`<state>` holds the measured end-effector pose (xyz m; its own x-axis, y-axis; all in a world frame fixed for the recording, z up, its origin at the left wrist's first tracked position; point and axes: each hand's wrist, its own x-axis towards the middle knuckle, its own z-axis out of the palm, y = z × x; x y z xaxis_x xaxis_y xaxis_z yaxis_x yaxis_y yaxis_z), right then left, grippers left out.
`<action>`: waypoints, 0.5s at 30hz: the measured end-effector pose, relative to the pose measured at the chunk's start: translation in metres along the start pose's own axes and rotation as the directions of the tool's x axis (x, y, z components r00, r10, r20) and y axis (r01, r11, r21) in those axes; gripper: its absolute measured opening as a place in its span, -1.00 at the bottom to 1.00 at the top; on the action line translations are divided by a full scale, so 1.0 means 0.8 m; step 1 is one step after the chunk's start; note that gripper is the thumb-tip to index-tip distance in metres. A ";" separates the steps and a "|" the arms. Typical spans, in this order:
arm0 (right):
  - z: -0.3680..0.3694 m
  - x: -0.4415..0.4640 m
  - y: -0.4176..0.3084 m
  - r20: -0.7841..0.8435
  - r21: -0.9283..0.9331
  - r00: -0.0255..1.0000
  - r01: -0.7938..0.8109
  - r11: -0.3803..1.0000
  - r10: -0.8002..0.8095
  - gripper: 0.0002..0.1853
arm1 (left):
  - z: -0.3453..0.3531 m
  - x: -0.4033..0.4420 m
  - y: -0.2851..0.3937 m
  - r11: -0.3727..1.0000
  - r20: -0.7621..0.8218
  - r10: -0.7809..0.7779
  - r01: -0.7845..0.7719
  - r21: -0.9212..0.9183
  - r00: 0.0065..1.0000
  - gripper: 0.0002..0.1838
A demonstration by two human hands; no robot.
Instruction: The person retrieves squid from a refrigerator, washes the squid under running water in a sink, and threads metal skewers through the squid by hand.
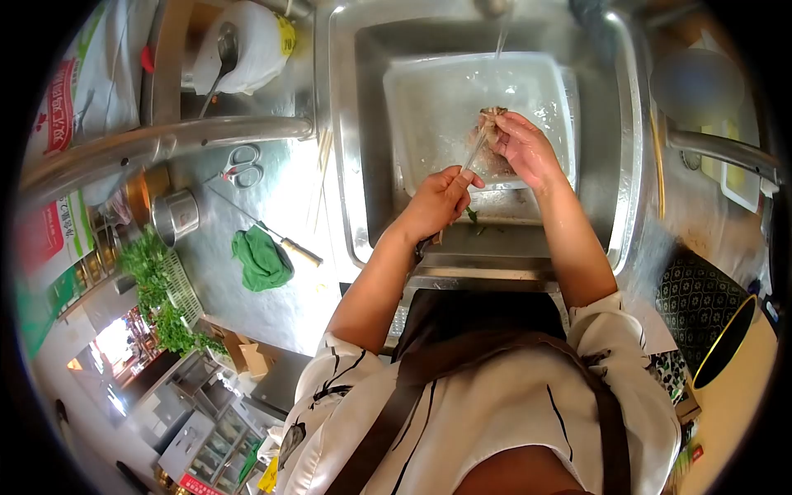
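Observation:
My left hand (439, 202) is closed around a knife (476, 150). Its narrow blade points up and away, toward a small brownish piece of food (490, 124) whose kind I cannot make out. My right hand (528, 148) pinches that piece, with the blade tip at or very close to it. Both hands are over a whitish rectangular tub (412, 91), which stands in a steel sink (371, 49) and has water in it. A thin stream of water (502, 40) falls from the tap behind the piece. Green leaf scraps (472, 215) lie near the tub's front edge.
Left of the sink, the steel counter holds scissors (242, 166), a green cloth (261, 259), a sharpening-rod-like tool (285, 242) and a metal cup (176, 216). Leafy greens (153, 268) stand beyond. Metal rails (223, 129) flank the sink. A dark patterned bin (701, 301) is at right.

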<state>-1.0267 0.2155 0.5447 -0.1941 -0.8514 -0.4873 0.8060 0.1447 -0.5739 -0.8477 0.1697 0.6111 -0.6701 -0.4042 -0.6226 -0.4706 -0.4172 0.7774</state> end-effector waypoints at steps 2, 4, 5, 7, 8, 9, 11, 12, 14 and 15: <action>0.005 -0.002 -0.002 -0.018 -0.012 1.000 0.012 1.000 -0.012 -0.80 | 0.002 0.000 0.000 1.000 -0.011 -0.004 0.004 -0.010 1.000 -0.68; 0.008 -0.003 -0.002 -0.035 -0.025 0.999 0.025 0.999 -0.026 -0.80 | 0.003 0.002 -0.002 1.000 -0.014 0.008 -0.008 -0.025 1.000 -0.69; 0.009 -0.004 -0.002 -0.073 -0.037 0.997 0.026 0.999 -0.029 -0.79 | 0.002 0.003 -0.005 0.999 -0.018 0.019 -0.020 -0.040 1.000 -0.70; 0.012 -0.004 0.003 -0.105 -0.049 0.994 0.027 0.998 -0.032 -0.79 | 0.003 0.014 -0.016 0.984 -0.120 0.178 -0.180 -0.005 0.977 -0.70; 0.015 -0.003 0.006 -0.168 -0.066 0.985 0.024 0.998 -0.034 -0.78 | 0.002 0.020 -0.016 0.966 -0.171 0.257 -0.257 0.020 0.951 -0.70; 0.019 -0.002 0.010 -0.229 -0.082 0.973 0.019 0.996 -0.037 -0.77 | 0.002 0.026 -0.016 0.943 -0.221 0.333 -0.330 0.053 0.917 -0.70; 0.037 -0.001 0.020 -0.216 -0.179 0.975 0.012 0.984 -0.051 -0.74 | 0.002 0.025 0.021 0.952 -0.468 0.045 -0.179 -0.247 0.883 -0.69; 0.044 -0.001 0.024 -0.216 -0.279 0.974 0.008 0.960 -0.071 -0.72 | 0.001 0.028 0.025 0.954 -0.453 0.030 -0.161 -0.252 0.891 -0.68; 0.051 0.010 0.031 -0.157 -0.325 0.979 0.074 0.943 -0.131 -0.70 | -0.006 0.036 0.026 0.966 -0.402 0.033 -0.133 -0.223 0.915 -0.68; 0.054 0.015 0.033 -0.105 -0.365 0.975 0.144 0.920 -0.194 -0.68 | -0.010 0.041 0.027 0.976 -0.340 0.031 -0.101 -0.191 0.940 -0.68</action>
<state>-0.9833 0.1871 0.5517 -0.4047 -0.8056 -0.4327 0.5097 0.1942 -0.8382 -0.8751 0.1412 0.6067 -0.4494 -0.6696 -0.5914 -0.2822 -0.5217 0.8051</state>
